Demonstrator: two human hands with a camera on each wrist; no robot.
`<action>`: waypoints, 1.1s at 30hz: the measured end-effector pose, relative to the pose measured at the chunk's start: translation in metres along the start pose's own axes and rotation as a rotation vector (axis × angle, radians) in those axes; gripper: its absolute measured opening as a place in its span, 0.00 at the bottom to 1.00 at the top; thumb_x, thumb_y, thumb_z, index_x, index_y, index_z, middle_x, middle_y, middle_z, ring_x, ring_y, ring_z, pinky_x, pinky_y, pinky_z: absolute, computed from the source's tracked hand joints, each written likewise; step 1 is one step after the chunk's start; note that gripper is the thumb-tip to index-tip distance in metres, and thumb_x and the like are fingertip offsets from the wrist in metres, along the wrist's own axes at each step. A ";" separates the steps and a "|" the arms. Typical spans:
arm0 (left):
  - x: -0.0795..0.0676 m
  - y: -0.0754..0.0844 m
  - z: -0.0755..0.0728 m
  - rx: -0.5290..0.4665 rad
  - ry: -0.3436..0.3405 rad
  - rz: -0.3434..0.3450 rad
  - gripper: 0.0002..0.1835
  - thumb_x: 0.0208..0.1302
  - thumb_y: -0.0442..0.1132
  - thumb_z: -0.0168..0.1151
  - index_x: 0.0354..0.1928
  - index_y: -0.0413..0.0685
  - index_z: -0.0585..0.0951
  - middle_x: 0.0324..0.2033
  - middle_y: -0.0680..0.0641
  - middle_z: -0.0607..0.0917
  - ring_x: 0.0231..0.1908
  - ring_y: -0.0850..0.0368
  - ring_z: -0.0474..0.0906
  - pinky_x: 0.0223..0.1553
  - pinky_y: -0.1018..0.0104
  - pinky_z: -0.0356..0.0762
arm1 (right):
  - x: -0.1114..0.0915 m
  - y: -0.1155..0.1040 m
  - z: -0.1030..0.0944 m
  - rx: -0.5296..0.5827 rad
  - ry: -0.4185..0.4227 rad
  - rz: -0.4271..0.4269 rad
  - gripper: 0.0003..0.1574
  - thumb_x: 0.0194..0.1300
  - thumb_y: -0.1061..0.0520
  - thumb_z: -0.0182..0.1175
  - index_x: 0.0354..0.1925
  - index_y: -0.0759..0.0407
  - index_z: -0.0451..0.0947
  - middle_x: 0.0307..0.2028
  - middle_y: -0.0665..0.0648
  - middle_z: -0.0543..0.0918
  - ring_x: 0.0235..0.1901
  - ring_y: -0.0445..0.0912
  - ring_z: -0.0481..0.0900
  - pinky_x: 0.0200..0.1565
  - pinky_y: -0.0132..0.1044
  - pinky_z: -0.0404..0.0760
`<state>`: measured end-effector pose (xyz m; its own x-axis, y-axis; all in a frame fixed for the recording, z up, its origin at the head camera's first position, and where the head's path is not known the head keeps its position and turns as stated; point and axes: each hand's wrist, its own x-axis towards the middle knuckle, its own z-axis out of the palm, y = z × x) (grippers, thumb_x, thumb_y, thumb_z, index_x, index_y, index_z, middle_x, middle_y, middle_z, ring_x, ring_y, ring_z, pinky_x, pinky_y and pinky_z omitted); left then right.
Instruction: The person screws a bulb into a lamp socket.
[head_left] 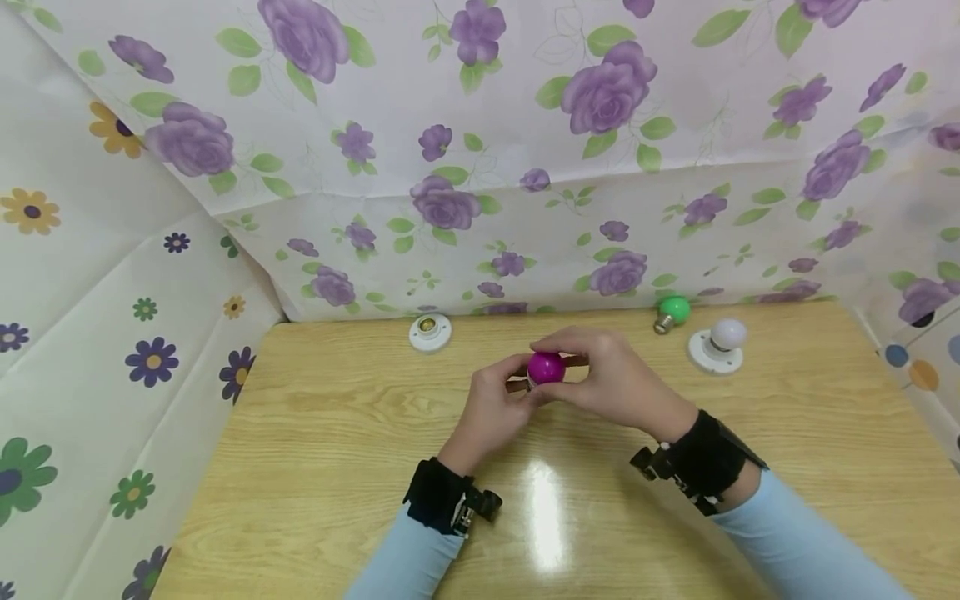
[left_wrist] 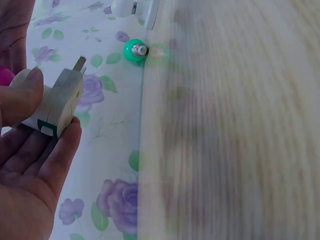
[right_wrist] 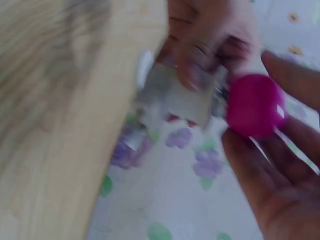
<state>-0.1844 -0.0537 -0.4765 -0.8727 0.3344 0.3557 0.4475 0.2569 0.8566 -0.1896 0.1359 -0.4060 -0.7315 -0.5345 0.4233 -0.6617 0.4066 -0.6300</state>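
My left hand (head_left: 491,412) holds a white plug-in lamp socket (left_wrist: 62,102), thumb on one side and fingers on the other. Flat metal plug pins stick out of the socket's end in the left wrist view. With thumb and fingers around its round globe, my right hand (head_left: 615,379) grips a magenta light bulb (head_left: 546,367). In the right wrist view, part of the bulb's metal base (right_wrist: 218,102) shows at the mouth of the socket; blur hides how deep it sits. Both hands are close together above the wooden table (head_left: 330,467).
At the table's back edge sits a round white lamp holder (head_left: 419,340) with a brass-coloured inside. Back right, a green bulb (head_left: 676,308) lies on its side near a white bulb (head_left: 727,334) seated in another white holder (head_left: 708,362). A flowered sheet (head_left: 480,242) hangs behind.
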 end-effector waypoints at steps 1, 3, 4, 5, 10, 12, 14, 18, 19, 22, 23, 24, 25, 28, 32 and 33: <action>0.000 0.000 -0.002 0.014 -0.018 -0.004 0.18 0.60 0.41 0.63 0.53 0.51 0.77 0.48 0.56 0.79 0.47 0.63 0.75 0.44 0.70 0.74 | 0.001 0.000 -0.003 0.001 -0.034 0.008 0.28 0.50 0.50 0.71 0.50 0.54 0.79 0.47 0.47 0.79 0.44 0.37 0.76 0.42 0.31 0.76; 0.001 0.000 -0.004 0.042 -0.045 0.002 0.19 0.59 0.40 0.64 0.54 0.51 0.77 0.49 0.56 0.78 0.49 0.64 0.73 0.45 0.71 0.72 | 0.002 -0.001 -0.008 -0.003 -0.094 0.014 0.28 0.51 0.50 0.70 0.52 0.53 0.78 0.48 0.47 0.79 0.46 0.37 0.75 0.43 0.31 0.75; 0.001 0.000 -0.005 0.049 -0.058 0.005 0.19 0.60 0.39 0.63 0.54 0.51 0.76 0.49 0.55 0.78 0.49 0.64 0.73 0.46 0.71 0.72 | 0.003 -0.001 -0.009 -0.010 -0.116 0.014 0.28 0.52 0.50 0.69 0.52 0.53 0.78 0.48 0.46 0.79 0.46 0.37 0.75 0.44 0.31 0.75; 0.002 0.000 -0.005 0.054 -0.067 0.007 0.19 0.60 0.38 0.63 0.54 0.51 0.77 0.49 0.55 0.78 0.49 0.65 0.73 0.47 0.71 0.72 | 0.003 -0.002 -0.010 -0.020 -0.130 0.014 0.28 0.52 0.49 0.69 0.52 0.53 0.78 0.48 0.46 0.79 0.46 0.36 0.75 0.43 0.30 0.75; 0.003 0.000 -0.006 0.061 -0.080 0.009 0.17 0.59 0.36 0.63 0.52 0.50 0.77 0.46 0.57 0.79 0.45 0.66 0.75 0.46 0.71 0.72 | 0.003 -0.005 -0.009 -0.067 -0.120 -0.020 0.28 0.51 0.48 0.70 0.50 0.56 0.79 0.43 0.45 0.81 0.41 0.33 0.77 0.39 0.27 0.76; 0.003 0.000 -0.005 0.067 -0.075 0.015 0.17 0.59 0.38 0.64 0.51 0.50 0.77 0.45 0.57 0.80 0.44 0.66 0.75 0.45 0.70 0.73 | 0.003 -0.007 -0.007 -0.085 -0.085 -0.042 0.27 0.51 0.49 0.70 0.48 0.58 0.80 0.41 0.47 0.82 0.39 0.33 0.77 0.37 0.28 0.76; 0.002 0.000 -0.005 0.082 -0.071 0.022 0.17 0.60 0.39 0.63 0.52 0.50 0.77 0.45 0.57 0.80 0.44 0.67 0.75 0.45 0.70 0.73 | 0.003 -0.007 -0.004 -0.101 -0.058 -0.065 0.24 0.51 0.51 0.70 0.47 0.58 0.80 0.39 0.48 0.82 0.38 0.33 0.77 0.36 0.28 0.77; 0.001 -0.001 -0.005 0.113 -0.065 0.040 0.18 0.60 0.37 0.62 0.53 0.49 0.77 0.45 0.57 0.80 0.44 0.67 0.75 0.45 0.69 0.73 | 0.004 -0.007 0.001 -0.098 -0.040 -0.096 0.19 0.52 0.55 0.69 0.44 0.55 0.81 0.38 0.45 0.82 0.36 0.32 0.77 0.37 0.27 0.76; 0.001 -0.001 -0.005 0.117 -0.065 0.042 0.18 0.60 0.36 0.62 0.53 0.49 0.77 0.45 0.57 0.80 0.44 0.68 0.75 0.46 0.70 0.73 | 0.004 -0.007 0.002 -0.093 -0.040 -0.102 0.19 0.52 0.55 0.69 0.44 0.54 0.81 0.38 0.44 0.82 0.36 0.31 0.77 0.37 0.26 0.76; 0.000 -0.002 -0.006 0.114 -0.074 0.049 0.19 0.59 0.33 0.61 0.54 0.50 0.77 0.46 0.57 0.80 0.44 0.68 0.75 0.46 0.70 0.72 | 0.004 -0.006 0.003 -0.075 -0.052 -0.126 0.19 0.51 0.57 0.69 0.45 0.53 0.81 0.39 0.43 0.82 0.37 0.32 0.77 0.38 0.26 0.75; 0.000 -0.003 -0.006 0.108 -0.080 0.048 0.20 0.58 0.32 0.61 0.54 0.51 0.77 0.46 0.57 0.80 0.45 0.68 0.75 0.46 0.71 0.72 | 0.004 -0.006 0.003 -0.072 -0.060 -0.132 0.20 0.51 0.58 0.69 0.45 0.53 0.82 0.40 0.43 0.82 0.38 0.32 0.77 0.38 0.26 0.75; 0.000 -0.003 -0.007 0.099 -0.088 0.048 0.20 0.58 0.31 0.60 0.54 0.51 0.77 0.47 0.57 0.80 0.45 0.67 0.75 0.46 0.71 0.72 | 0.004 -0.006 0.002 -0.068 -0.070 -0.139 0.20 0.51 0.58 0.69 0.45 0.53 0.81 0.41 0.44 0.81 0.39 0.33 0.77 0.39 0.26 0.75; -0.001 -0.004 -0.008 0.085 -0.097 0.046 0.20 0.58 0.31 0.60 0.54 0.51 0.77 0.47 0.57 0.79 0.45 0.67 0.75 0.47 0.71 0.72 | 0.004 -0.006 0.002 -0.060 -0.084 -0.141 0.21 0.51 0.58 0.69 0.46 0.53 0.81 0.42 0.44 0.81 0.41 0.34 0.77 0.40 0.27 0.75; -0.002 -0.007 -0.009 0.024 -0.126 0.038 0.20 0.59 0.31 0.59 0.54 0.51 0.77 0.49 0.56 0.79 0.47 0.65 0.75 0.48 0.69 0.72 | 0.004 -0.005 -0.001 -0.024 -0.131 -0.123 0.23 0.51 0.59 0.69 0.48 0.53 0.80 0.46 0.45 0.80 0.45 0.35 0.76 0.44 0.29 0.74; -0.002 -0.009 -0.011 -0.024 -0.131 0.036 0.19 0.61 0.34 0.60 0.55 0.51 0.76 0.50 0.55 0.78 0.48 0.64 0.75 0.48 0.67 0.72 | 0.004 -0.004 -0.004 0.037 -0.166 -0.078 0.26 0.51 0.60 0.69 0.51 0.52 0.79 0.48 0.45 0.79 0.48 0.36 0.75 0.46 0.31 0.73; -0.002 -0.009 -0.011 -0.021 -0.124 0.037 0.19 0.61 0.34 0.60 0.55 0.51 0.76 0.50 0.55 0.78 0.48 0.64 0.75 0.48 0.67 0.72 | 0.004 -0.004 -0.004 0.046 -0.164 -0.074 0.25 0.52 0.59 0.69 0.51 0.52 0.79 0.48 0.45 0.79 0.48 0.36 0.75 0.46 0.31 0.74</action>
<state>-0.1886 -0.0665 -0.4812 -0.8246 0.4527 0.3394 0.4734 0.2236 0.8520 -0.1907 0.1349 -0.3997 -0.6423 -0.6765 0.3601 -0.7015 0.3297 -0.6318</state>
